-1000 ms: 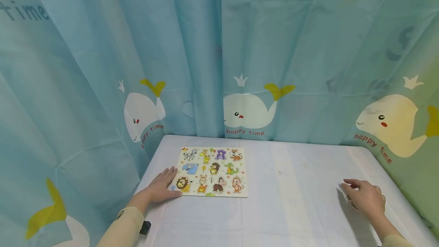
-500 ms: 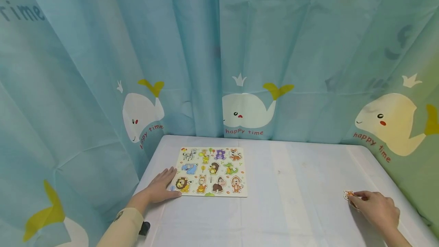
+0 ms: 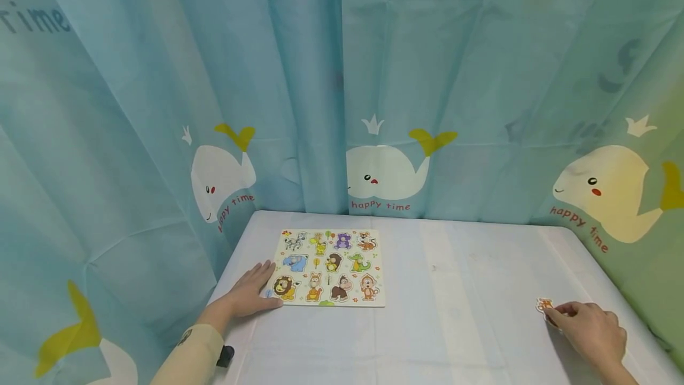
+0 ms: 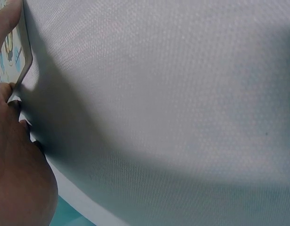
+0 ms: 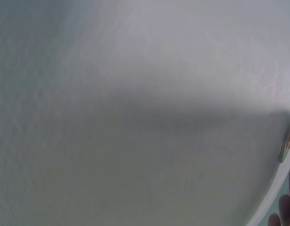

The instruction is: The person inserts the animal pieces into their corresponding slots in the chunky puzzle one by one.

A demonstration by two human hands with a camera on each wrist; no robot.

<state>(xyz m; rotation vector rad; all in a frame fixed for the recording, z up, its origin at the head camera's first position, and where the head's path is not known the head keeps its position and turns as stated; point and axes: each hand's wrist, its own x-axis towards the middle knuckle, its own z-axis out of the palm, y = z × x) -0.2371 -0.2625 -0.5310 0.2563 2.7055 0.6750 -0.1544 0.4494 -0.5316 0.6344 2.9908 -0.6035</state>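
Observation:
A flat wooden animal puzzle board (image 3: 381, 284) lies at the left of the table in the head view, with a lion (image 3: 285, 287), an elephant (image 3: 295, 263), a crocodile (image 3: 360, 262) and several other animals on it. My left hand (image 3: 250, 291) rests at its left edge, fingers straight and thumb by the near corner. At the table's right side, my right hand (image 3: 593, 331) pinches a small orange and white puzzle piece (image 3: 544, 304) by thumb and fingers. Most of that piece is hidden by the fingers. The right wrist view catches only the piece's edge (image 5: 286, 146).
A white cloth covers the table (image 3: 427, 325). A blue-green curtain (image 3: 299, 106) with whale prints hangs close behind it and along the left side. A small black object (image 3: 226, 356) shows beside the left sleeve (image 3: 192, 349).
My right hand has moved slightly right and toward me, and more of the puzzle piece now shows beyond its fingers. The left hand and the board have stayed in place.

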